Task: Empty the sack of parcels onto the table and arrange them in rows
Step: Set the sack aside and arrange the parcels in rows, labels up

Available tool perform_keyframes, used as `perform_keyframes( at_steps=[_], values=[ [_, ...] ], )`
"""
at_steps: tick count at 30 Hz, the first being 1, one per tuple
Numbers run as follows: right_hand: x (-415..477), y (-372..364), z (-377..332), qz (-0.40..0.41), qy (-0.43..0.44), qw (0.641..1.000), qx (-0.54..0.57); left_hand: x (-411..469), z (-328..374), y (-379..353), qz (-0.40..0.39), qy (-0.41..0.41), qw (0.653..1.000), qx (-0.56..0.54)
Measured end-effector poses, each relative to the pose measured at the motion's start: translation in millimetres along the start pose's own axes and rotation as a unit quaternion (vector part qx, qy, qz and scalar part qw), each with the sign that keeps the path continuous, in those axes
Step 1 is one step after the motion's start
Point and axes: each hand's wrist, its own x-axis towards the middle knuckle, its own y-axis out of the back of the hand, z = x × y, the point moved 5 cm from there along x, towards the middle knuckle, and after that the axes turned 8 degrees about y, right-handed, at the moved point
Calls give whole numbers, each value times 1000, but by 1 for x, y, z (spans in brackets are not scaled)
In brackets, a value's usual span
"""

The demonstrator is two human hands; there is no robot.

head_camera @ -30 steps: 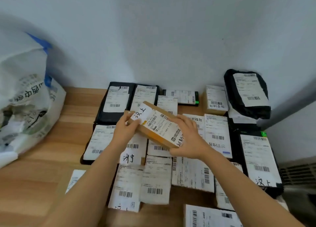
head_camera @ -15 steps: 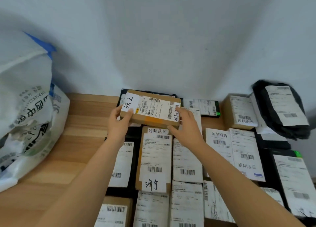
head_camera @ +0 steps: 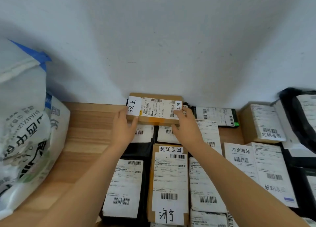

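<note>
A flat brown cardboard parcel (head_camera: 154, 109) with a white shipping label lies against the wall at the back of the table, on top of black parcels. My left hand (head_camera: 124, 128) holds its left end, thumb on the label. My right hand (head_camera: 185, 126) grips its right end. Several labelled parcels lie in rows in front of it, among them a long brown box (head_camera: 168, 180) and black mailers (head_camera: 124, 187). The big white woven sack (head_camera: 25, 132) with blue trim stands at the left.
The wooden table (head_camera: 89, 124) shows bare between the sack and the parcels. The white wall (head_camera: 162, 47) runs along the back. A brown box (head_camera: 260, 124) and a bulging black bag parcel (head_camera: 301, 117) sit at the right.
Both hands have carried the brown parcel away from me, turned it level, and brought it down against the wall at the back of the rows. The camera has tilted down and closer.
</note>
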Motion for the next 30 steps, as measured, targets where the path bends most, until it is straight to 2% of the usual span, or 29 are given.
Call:
perform_keyframes(
  at_steps=[4, 9, 15, 19, 24, 30],
  values=[
    [-5, 13, -1, 20, 30, 999, -39, -13, 20, 6, 65, -121, 988, 76],
    [-27, 43, 17, 53, 24, 996, -63, -43, 70, -25, 0, -291, 947, 132],
    [-69, 81, 73, 71, -50, 992, -89, -81, 119, -71, -54, -368, 918, 137],
    [-92, 96, 119, 53, -119, 987, -98, -100, 134, -107, -135, -364, 902, 186],
    [-82, 92, 149, 11, -135, 986, -100, -110, 135, -141, -197, -327, 882, 277],
    [-43, 78, 173, -40, -147, 982, -109, -99, 128, -153, -240, -274, 889, 278]
  ],
)
